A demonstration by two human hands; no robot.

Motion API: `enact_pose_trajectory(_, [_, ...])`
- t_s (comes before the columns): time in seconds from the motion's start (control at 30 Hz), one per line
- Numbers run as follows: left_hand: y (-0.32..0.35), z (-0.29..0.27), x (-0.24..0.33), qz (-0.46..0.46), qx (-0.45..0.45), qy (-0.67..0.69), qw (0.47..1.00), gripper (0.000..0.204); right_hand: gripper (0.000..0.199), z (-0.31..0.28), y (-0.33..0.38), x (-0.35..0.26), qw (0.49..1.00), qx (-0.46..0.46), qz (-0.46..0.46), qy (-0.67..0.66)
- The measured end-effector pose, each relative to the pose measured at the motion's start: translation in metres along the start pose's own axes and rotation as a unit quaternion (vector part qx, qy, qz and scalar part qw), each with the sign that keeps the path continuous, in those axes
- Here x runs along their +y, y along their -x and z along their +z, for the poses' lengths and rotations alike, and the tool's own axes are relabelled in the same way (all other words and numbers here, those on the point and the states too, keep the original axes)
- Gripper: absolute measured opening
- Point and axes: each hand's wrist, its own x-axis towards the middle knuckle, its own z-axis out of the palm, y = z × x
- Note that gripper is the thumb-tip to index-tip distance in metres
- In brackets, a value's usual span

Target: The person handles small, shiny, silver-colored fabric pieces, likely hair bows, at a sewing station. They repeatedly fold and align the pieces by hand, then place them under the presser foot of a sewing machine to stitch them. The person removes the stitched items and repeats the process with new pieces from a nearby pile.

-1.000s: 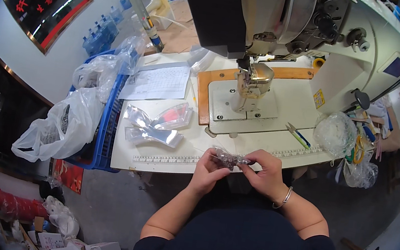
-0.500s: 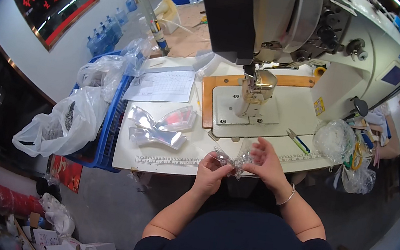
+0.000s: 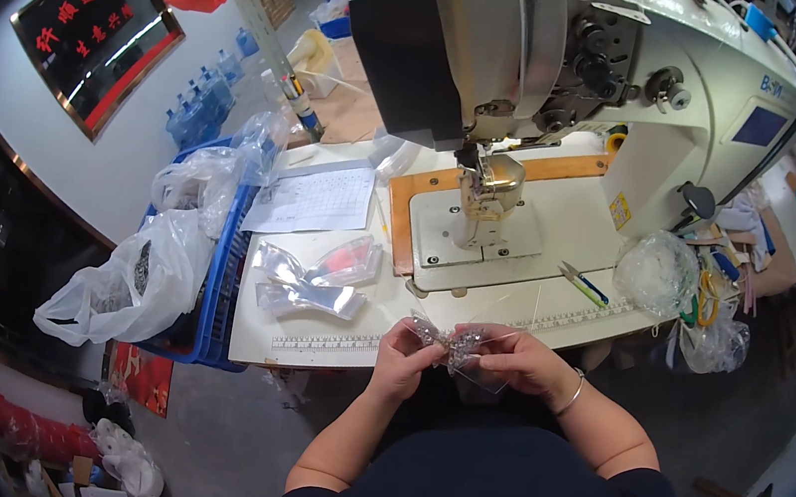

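Both my hands hold a small crinkled clear plastic piece (image 3: 453,347) just in front of the table's near edge. My left hand (image 3: 406,352) pinches its left end and my right hand (image 3: 517,356) grips its right end, with a loose flap hanging below. Beyond them stands a white industrial sewing machine (image 3: 583,62) with its needle post (image 3: 487,195) on an orange-framed plate. A few clear plastic pieces (image 3: 312,277) lie on the white table (image 3: 335,346) to the left.
A printed paper sheet (image 3: 314,199) lies at the table's back left. A blue crate (image 3: 218,275) holding plastic bags (image 3: 128,278) stands left of the table. Thread snips (image 3: 582,284) and a bunched clear bag (image 3: 658,273) lie at the right.
The view has tilted, so the machine and table sit lower in the picture. My hands have drawn closer together around the plastic piece, which has bunched up between them.
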Motion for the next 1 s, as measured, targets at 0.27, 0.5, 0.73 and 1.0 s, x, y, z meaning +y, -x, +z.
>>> enact_pose_trajectory(0.27, [0.006,0.015,-0.005,0.03,0.068,-0.076,0.994,0.024,0.038,-0.011,-0.007,-0.004,0.996,0.068,0.011,0.056])
enact_pose_trajectory(0.5, [0.007,0.019,-0.01,0.006,0.076,-0.075,0.994,0.024,0.024,-0.005,-0.008,0.004,0.967,0.21,-0.021,0.14])
enact_pose_trajectory(0.73, [0.008,0.017,-0.013,0.016,0.079,-0.071,0.994,0.023,0.016,0.0,-0.008,0.003,0.964,0.219,-0.039,0.144])
enact_pose_trajectory(1.0, [0.005,0.012,-0.018,-0.004,0.097,-0.069,0.993,0.022,0.013,-0.011,-0.013,0.011,0.965,0.221,-0.035,0.139])
